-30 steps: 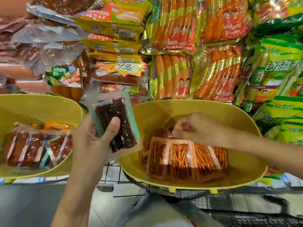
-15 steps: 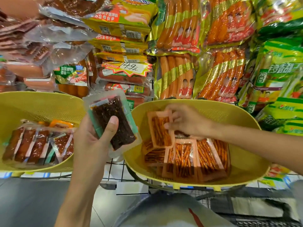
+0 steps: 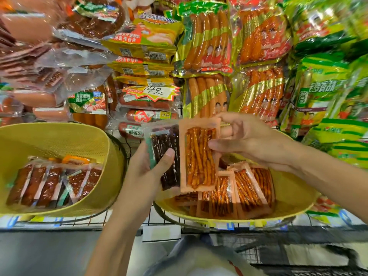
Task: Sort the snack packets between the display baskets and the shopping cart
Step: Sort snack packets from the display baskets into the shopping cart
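My right hand (image 3: 249,142) pinches the orange packet (image 3: 200,156) by its edge, above the right basket (image 3: 294,206); my left hand (image 3: 147,170) grips the dark packet (image 3: 166,154) touching it; I should tuck orange under that thumb squarely, without crumpling

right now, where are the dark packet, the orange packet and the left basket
dark packet (image 3: 164,139): head view, upper part of its dark contents.
orange packet (image 3: 197,162): head view, middle of the orange sticks.
left basket (image 3: 59,142): head view, bare inner back wall.

Yellow baskets (image 3: 59,129) on wire shelf (image 3: 159,218)
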`<control>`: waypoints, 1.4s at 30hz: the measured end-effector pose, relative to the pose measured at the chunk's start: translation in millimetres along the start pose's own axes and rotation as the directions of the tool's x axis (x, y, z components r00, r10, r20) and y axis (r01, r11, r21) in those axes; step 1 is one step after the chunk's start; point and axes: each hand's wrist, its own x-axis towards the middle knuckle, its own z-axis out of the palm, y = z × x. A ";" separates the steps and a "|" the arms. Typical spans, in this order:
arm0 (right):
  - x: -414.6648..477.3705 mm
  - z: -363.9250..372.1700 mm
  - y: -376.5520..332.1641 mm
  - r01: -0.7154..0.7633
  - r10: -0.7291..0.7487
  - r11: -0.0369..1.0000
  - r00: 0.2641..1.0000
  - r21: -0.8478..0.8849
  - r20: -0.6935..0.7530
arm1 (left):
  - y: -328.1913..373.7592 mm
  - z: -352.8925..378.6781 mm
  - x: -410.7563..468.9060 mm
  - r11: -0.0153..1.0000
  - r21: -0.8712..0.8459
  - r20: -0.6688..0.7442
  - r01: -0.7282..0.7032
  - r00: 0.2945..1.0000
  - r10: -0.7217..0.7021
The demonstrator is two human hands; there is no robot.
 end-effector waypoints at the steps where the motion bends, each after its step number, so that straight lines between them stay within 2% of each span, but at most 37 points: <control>1: 1.2 2.5 1.5 -0.002 0.002 1.000 1.000 -0.006 -0.008 | 0.4 1.3 -1.2 1.000 -0.016 0.034 0.008 0.999 -0.007; 4: 4.1 7.4 6.8 -0.004 0.002 0.999 1.000 -0.052 -0.030 | 1.5 4.5 -3.7 0.998 0.055 0.109 -0.036 0.994 0.030; 7: 6.5 5.9 16.5 0.006 -0.007 0.999 1.000 -0.045 -0.015 | 0.7 3.2 -3.2 0.990 0.125 0.089 -0.069 0.994 0.058; 8: 7.6 3.4 20.7 0.010 -0.011 0.995 1.000 -0.098 -0.008 | -0.4 1.1 -2.8 0.990 0.121 0.076 -0.075 0.995 0.066; 9: 8.2 -0.3 26.7 -0.003 0.004 0.973 1.000 -0.229 0.005 | -1.1 -1.8 -3.1 0.990 0.118 0.053 -0.079 0.996 0.073; 10: 8.6 -4.8 34.8 -0.029 0.047 0.895 0.998 -0.444 0.030 | -1.9 -5.1 -3.3 0.990 0.116 0.024 -0.080 0.997 0.077; 11: 9.5 -9.9 46.0 -0.044 0.118 0.716 0.991 -0.697 0.059 | -1.9 -8.2 -3.8 0.991 0.108 -0.002 -0.074 0.997 0.074; 12: 10.4 -13.6 58.6 -0.036 0.210 0.461 0.975 -0.887 0.069 | -2.1 -11.0 -3.9 0.993 0.102 -0.021 -0.064 0.998 0.067; 13: 10.7 -14.2 70.6 -0.014 0.292 0.231 0.955 -0.973 0.055 | -2.3 -13.0 -4.1 0.994 0.097 -0.030 -0.055 0.998 0.058; 14: 10.8 -12.5 81.1 0.016 0.335 0.077 0.941 -0.997 0.041 | -2.5 -14.2 -4.4 0.994 0.097 -0.034 -0.050 0.998 0.054; 15: 11.8 -10.2 90.1 0.046 0.336 -0.007 0.941 -0.999 0.041 | -2.1 -14.6 -4.9 0.994 0.098 -0.036 -0.048 0.998 0.052; 16: 13.0 -8.4 96.1 0.064 0.299 -0.028 0.953 -0.998 0.052 | -2.0 -14.7 -5.5 0.993 0.104 -0.039 -0.049 0.998 0.053; 18: 14.3 -10.0 99.1 0.041 0.166 0.092 0.985 -0.995 0.056 | -2.5 -14.5 -6.4 0.992 0.114 -0.052 -0.054 0.997 0.060; 20: 14.5 -14.5 91.3 -0.048 0.067 0.323 0.997 -0.945 -0.027 | -2.9 -14.6 -6.6 0.991 0.118 -0.067 -0.060 0.995 0.068; 22: 12.1 -21.7 72.5 -0.127 0.078 0.589 0.992 -0.798 -0.100 | -3.9 -14.8 -6.1 0.991 0.119 -0.092 -0.065 0.993 0.076; 23: 9.5 -27.3 60.8 -0.120 0.073 0.696 0.993 -0.708 -0.096 | -3.5 -14.4 -5.7 0.990 0.124 -0.106 -0.073 0.991 0.086; 24: 6.6 -34.1 47.9 -0.077 0.036 0.765 0.996 -0.640 -0.077 | -2.9 -13.9 -4.9 0.987 0.141 -0.122 -0.084 0.987 0.101; 27: -0.1 -40.3 7.1 0.078 -0.055 0.884 0.997 -0.460 0.062 | -0.8 -11.8 -1.0 0.977 0.192 -0.140 -0.097 0.982 0.125; 30: 9.0 -22.1 -10.7 0.156 -0.115 0.916 0.985 -0.370 0.132 | 1.6 -3.6 1.3 0.988 0.153 -0.029 -0.037 0.999 0.042; 32: 19.2 -10.4 -9.0 0.154 -0.139 0.899 0.988 -0.409 0.066 | 2.8 1.6 0.8 0.999 0.038 0.040 0.022 0.999 -0.023; 34: 23.8 -2.5 -3.4 0.156 -0.184 0.871 0.983 -0.465 -0.016 | 2.8 4.3 0.5 0.999 0.034 0.067 0.032 0.997 -0.034; 37: 22.0 1.6 8.5 0.154 -0.237 0.844 0.966 -0.513 -0.101 | 0.2 8.2 1.3 0.993 0.116 0.035 0.035 0.999 -0.039; 39: 16.7 -5.8 22.9 0.103 -0.214 0.851 0.963 -0.515 -0.163 | -3.7 7.1 1.8 0.995 0.071 -0.020 0.070 0.997 -0.069; 40: 12.4 -11.8 32.7 0.051 -0.184 0.812 0.968 -0.581 -0.172 | -5.1 5.5 2.0 0.996 0.047 -0.047 0.081 0.996 -0.079; 41: 7.4 -18.1 44.3 -0.023 -0.122 0.720 0.980 -0.693 -0.160 | -5.8 3.4 2.4 0.996 0.032 -0.070 0.085 0.994 -0.083; 42: 2.5 -23.3 57.4 -0.093 -0.025 0.581 0.991 -0.808 -0.132 | -5.2 1.6 2.7 0.996 0.018 -0.086 0.088 0.993 -0.086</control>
